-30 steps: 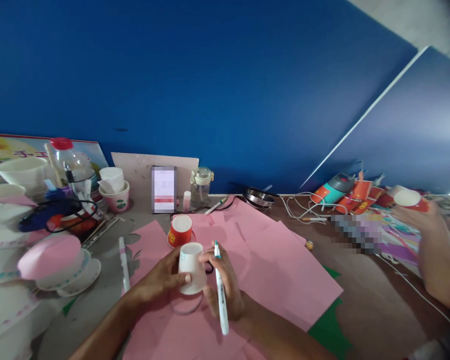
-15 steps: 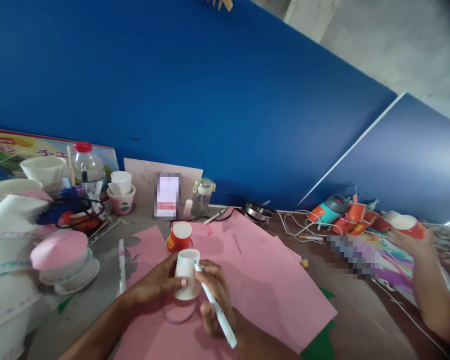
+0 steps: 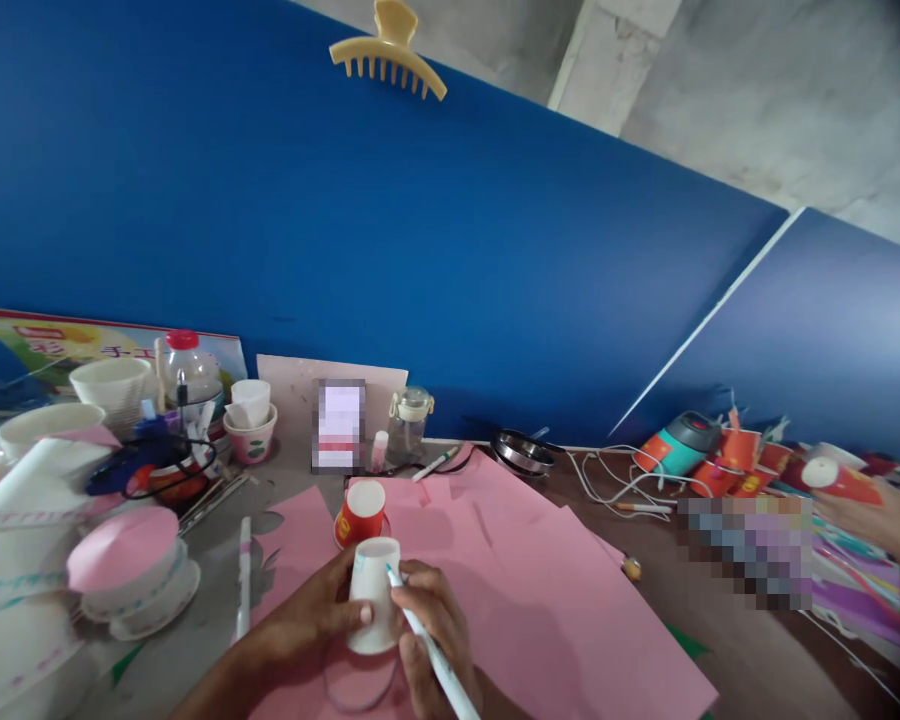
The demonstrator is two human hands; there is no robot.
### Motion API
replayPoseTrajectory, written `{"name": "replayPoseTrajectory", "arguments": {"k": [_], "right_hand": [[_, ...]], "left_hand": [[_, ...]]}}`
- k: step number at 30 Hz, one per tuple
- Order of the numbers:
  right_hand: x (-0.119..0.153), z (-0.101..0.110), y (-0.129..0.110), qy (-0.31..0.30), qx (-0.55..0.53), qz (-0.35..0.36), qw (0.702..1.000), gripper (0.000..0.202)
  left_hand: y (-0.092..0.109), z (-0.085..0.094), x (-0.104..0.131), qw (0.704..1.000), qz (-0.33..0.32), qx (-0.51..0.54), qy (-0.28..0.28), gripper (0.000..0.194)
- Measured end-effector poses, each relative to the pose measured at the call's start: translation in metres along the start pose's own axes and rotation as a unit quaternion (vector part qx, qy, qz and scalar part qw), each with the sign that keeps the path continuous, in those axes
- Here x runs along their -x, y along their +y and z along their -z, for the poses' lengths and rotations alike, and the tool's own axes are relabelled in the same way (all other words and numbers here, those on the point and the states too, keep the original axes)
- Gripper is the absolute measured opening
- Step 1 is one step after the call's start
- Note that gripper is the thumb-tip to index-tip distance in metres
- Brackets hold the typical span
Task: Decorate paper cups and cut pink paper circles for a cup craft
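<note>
A white cup [image 3: 375, 605] is in the middle, low down, over the pink paper [image 3: 540, 590]. It is upside down, with the small end up, and it has some blue marks near the top. The left hand [image 3: 319, 610] is closed around its left side, with the thumb across the front. The right hand [image 3: 435, 620] pinches a white pen [image 3: 441, 668] in its fingers. The pen's blue tip is right by the cup, near the top – I cannot tell if it touches.

Just behind the white cup is a red cup [image 3: 364, 508] with a white top. Farther back, a phone [image 3: 340, 425] stands up with its screen lit, and a clear jar [image 3: 409, 425] is near it.

On the left, a pink pointy hat shape [image 3: 124, 550] sits on top of white cups. Behind that is a bottle [image 3: 193, 372] with a red cap. Far off on the right, another person's hand [image 3: 874, 520] holds a red and white cup [image 3: 846, 482]. A blue wall [image 3: 457, 230] stands behind everything – a yellow hair clip [image 3: 390, 52] shows at its top.
</note>
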State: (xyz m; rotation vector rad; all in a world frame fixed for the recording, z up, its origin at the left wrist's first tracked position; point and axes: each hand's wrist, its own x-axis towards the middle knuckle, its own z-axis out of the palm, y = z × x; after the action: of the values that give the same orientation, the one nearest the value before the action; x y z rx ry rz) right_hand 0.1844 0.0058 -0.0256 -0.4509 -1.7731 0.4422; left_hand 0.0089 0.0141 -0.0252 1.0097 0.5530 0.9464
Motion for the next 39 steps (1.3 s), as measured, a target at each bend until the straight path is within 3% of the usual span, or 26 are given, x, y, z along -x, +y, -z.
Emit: {"name": "replayPoseTrajectory", "arguments": {"k": [8, 14, 39], "right_hand": [[0.003, -0.004, 0.000, 0.019, -0.018, -0.040, 0.999, 0.030], [0.005, -0.006, 0.000, 0.020, -0.025, -0.049, 0.998, 0.030], [-0.008, 0.002, 0.000, -0.021, -0.007, 0.000, 1.000, 0.027]], "left_hand": [[0.002, 0.003, 0.000, 0.999, -0.004, -0.038, -0.005, 0.057], [-0.002, 0.004, 0.001, 1.000, -0.001, 0.015, -0.016, 0.056], [0.001, 0.003, 0.000, 0.998, -0.006, -0.056, -0.001, 0.058]]}}
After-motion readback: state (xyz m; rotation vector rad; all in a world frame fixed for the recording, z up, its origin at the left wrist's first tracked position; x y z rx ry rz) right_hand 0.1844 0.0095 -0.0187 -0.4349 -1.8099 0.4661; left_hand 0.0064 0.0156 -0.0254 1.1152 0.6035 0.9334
